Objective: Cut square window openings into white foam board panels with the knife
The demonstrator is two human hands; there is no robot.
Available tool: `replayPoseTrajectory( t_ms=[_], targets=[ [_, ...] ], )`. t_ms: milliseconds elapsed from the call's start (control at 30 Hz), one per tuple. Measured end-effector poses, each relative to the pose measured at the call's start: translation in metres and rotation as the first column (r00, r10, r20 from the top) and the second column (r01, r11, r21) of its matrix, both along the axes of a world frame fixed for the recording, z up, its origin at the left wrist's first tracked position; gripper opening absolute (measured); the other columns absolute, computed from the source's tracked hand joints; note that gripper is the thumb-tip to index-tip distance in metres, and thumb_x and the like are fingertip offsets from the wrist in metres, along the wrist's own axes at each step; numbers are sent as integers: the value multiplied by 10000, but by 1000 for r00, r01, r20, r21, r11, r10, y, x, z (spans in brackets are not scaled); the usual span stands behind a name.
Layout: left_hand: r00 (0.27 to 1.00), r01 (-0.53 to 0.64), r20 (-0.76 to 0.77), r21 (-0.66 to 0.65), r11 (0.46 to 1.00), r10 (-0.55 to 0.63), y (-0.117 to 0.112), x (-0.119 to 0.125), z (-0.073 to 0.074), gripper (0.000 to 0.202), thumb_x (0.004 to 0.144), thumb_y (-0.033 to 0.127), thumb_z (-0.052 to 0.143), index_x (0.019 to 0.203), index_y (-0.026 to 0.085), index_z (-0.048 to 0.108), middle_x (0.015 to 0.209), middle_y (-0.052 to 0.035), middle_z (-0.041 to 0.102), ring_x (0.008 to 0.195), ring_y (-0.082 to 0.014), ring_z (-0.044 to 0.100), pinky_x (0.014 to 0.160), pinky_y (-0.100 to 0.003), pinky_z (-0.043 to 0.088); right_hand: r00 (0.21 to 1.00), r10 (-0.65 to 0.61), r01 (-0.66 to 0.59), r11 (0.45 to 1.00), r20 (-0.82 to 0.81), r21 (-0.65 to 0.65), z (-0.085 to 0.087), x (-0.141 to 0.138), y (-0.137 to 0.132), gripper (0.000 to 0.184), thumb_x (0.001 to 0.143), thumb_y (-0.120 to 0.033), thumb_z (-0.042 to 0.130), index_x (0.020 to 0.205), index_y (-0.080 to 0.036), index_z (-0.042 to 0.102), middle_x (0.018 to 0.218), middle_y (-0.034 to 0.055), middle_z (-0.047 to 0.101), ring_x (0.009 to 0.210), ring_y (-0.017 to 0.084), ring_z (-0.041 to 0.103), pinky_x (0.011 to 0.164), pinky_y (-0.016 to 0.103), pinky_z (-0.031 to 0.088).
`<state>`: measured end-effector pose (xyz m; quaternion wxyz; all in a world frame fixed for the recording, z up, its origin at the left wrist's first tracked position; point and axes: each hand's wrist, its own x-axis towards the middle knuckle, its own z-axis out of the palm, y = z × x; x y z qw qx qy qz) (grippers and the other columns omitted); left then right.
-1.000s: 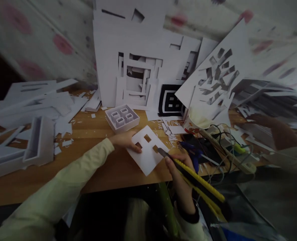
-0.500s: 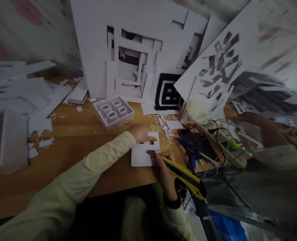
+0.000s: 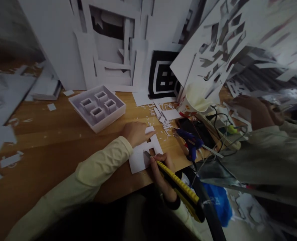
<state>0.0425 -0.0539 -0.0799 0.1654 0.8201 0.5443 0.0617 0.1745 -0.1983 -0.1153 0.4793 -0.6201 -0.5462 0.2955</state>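
A small white foam-board piece (image 3: 140, 157) with square cut-outs lies flat on the wooden table (image 3: 63, 150) near its front edge. My left hand (image 3: 135, 133) presses down on its upper part, fingers laid together on the board. My right hand (image 3: 160, 170) is closed round a yellow utility knife (image 3: 178, 182), whose blade tip rests on the board at a cut-out. A pale yellow sleeve covers my left arm.
A white foam tray (image 3: 98, 107) with small square boxes sits behind my left hand. Big cut foam sheets (image 3: 108, 43) lean at the back. A paper cup (image 3: 193, 100), a blue glue gun (image 3: 191, 142), cables and scraps lie right. Another person's hand (image 3: 253, 110) reaches in from the right.
The view moved closer and down. The board piece turned from a tilted lie to squarer on the table. My right hand and the knife drew nearer to me along the board.
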Motion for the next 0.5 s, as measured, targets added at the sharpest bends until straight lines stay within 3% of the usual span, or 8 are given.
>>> replayPoseTrajectory(
  t_ms=[300,500],
  targets=[
    [1000,-12,6,-26,1000,12,-1,3,-1,786,936,739,292,1010,117,767,928,-216,764,927,-375,724,712,-402,495,992,21,-24,1000,127,20,2,-1,-1,114,901,-323,665,830,-248,616,741,-9,677,660,172,623,616,329,488],
    [1000,-13,18,-25,1000,13,0,1,0,775,941,729,306,1011,111,767,933,-217,763,928,-368,722,715,-395,493,988,56,-61,998,144,31,1,0,1,100,883,-286,656,824,-242,588,715,-2,681,591,164,609,553,311,474]
  ],
)
